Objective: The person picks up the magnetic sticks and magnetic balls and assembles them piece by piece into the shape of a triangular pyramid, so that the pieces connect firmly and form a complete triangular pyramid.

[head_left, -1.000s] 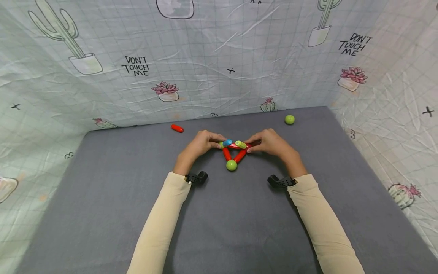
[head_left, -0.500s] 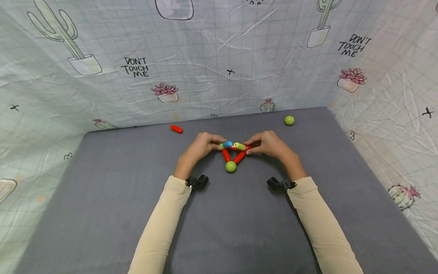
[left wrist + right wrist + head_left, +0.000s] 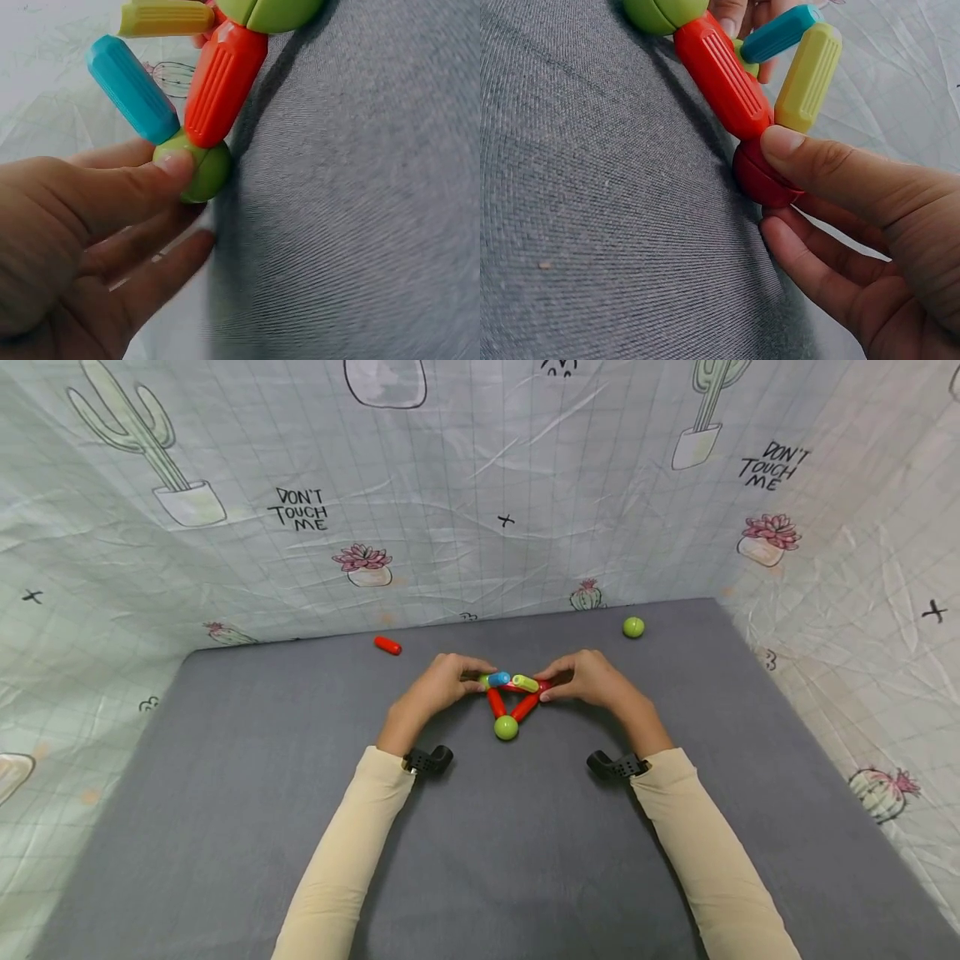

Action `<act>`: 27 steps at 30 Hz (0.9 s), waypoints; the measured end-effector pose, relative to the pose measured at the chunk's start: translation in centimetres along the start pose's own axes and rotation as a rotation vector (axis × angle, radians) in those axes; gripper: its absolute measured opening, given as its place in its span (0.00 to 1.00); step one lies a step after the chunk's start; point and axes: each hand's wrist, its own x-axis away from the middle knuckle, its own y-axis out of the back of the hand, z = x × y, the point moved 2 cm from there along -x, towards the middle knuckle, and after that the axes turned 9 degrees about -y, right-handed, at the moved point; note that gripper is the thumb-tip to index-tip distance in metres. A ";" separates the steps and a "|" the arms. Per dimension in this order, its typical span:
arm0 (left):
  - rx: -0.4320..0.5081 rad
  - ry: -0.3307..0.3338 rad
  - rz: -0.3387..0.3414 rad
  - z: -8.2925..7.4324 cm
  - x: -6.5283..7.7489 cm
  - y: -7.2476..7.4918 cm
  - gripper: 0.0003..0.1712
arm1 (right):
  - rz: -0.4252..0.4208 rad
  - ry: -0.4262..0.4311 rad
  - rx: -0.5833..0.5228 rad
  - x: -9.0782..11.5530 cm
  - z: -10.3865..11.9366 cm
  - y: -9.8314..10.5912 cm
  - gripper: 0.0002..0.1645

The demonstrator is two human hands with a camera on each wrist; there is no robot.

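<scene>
A triangle of red rods and balls lies on the grey cloth, its green front ball [image 3: 506,727] toward me. At the left corner my left hand [image 3: 440,681] pinches a smaller-looking green ball [image 3: 211,174] between thumb and fingers. My right hand [image 3: 590,681] grips the dark red ball [image 3: 756,174] at the right corner. Red rods [image 3: 226,84] run from both corners to the front ball, and another red rod [image 3: 513,687] spans the back. From the left corner a blue rod [image 3: 133,90] leans up and inward; a yellow-green rod [image 3: 808,79] leans toward it from the right corner.
A loose red rod [image 3: 387,645] lies at the back left of the grey surface [image 3: 225,793]. Toward the back right sits a loose green ball [image 3: 633,627]. A cactus-print curtain [image 3: 450,485] rises behind the surface and along both sides.
The free ends of the blue and yellow-green rods have tilted slightly closer together. Both hands keep hold of the corner balls, and the head view has shifted a little.
</scene>
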 end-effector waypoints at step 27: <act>-0.310 0.180 -0.260 8.7 5.0 7.2 0.28 | 0.000 -0.008 -0.025 0.1 -0.5 -0.3 0.21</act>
